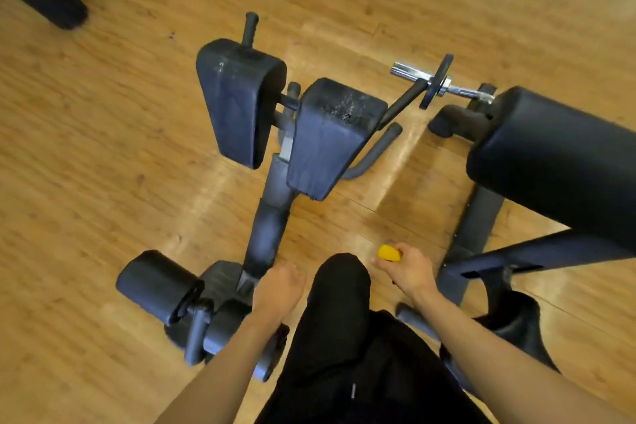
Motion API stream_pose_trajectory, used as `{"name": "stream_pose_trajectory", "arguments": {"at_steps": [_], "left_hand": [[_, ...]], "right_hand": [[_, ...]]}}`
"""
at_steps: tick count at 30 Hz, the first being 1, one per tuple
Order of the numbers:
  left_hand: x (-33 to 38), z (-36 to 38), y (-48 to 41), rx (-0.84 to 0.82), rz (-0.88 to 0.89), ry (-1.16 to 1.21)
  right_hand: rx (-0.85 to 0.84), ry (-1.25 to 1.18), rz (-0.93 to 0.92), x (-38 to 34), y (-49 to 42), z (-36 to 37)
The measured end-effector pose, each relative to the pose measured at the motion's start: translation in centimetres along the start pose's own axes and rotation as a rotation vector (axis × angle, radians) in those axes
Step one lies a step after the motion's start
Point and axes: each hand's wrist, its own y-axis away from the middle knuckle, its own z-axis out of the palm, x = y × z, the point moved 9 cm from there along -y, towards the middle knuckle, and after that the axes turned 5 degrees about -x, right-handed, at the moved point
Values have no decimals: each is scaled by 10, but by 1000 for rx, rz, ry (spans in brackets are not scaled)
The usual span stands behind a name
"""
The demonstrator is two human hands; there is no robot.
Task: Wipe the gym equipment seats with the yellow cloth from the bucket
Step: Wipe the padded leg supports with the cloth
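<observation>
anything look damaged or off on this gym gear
Yes. The right pad has white flaking and pitting near its top, and its lower edge looks frayed. The left pad has fainter white scuffs near its top. Likely worn cover, though dirt can't be ruled out.

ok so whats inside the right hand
A bunched yellow cloth pokes out of the right hand, whose fingers curl round it. The rest of the cloth is hidden inside the fist.

The floor [103, 148] is glossy wood, the pads [330, 134] scuffed matt vinyl, the bar [408, 70] shiny metal.
</observation>
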Motion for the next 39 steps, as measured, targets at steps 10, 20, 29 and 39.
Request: {"name": "stream_pose_trajectory", "arguments": {"at_steps": [10,20,29,39], "left_hand": [[67,-95,-80,4,111,-89],[230,-213,-154,394,966,-523],[243,-205,-235,566,842,-415],[241,-197,-231,836,859,-324]], "right_hand": [[240,-262,-92,-99,-46,-45],[741,-199,-262,-218,-136,-78],[737,85,-391,-229,-153,-50],[563,-78,-330,-236,-230,-99]]}}
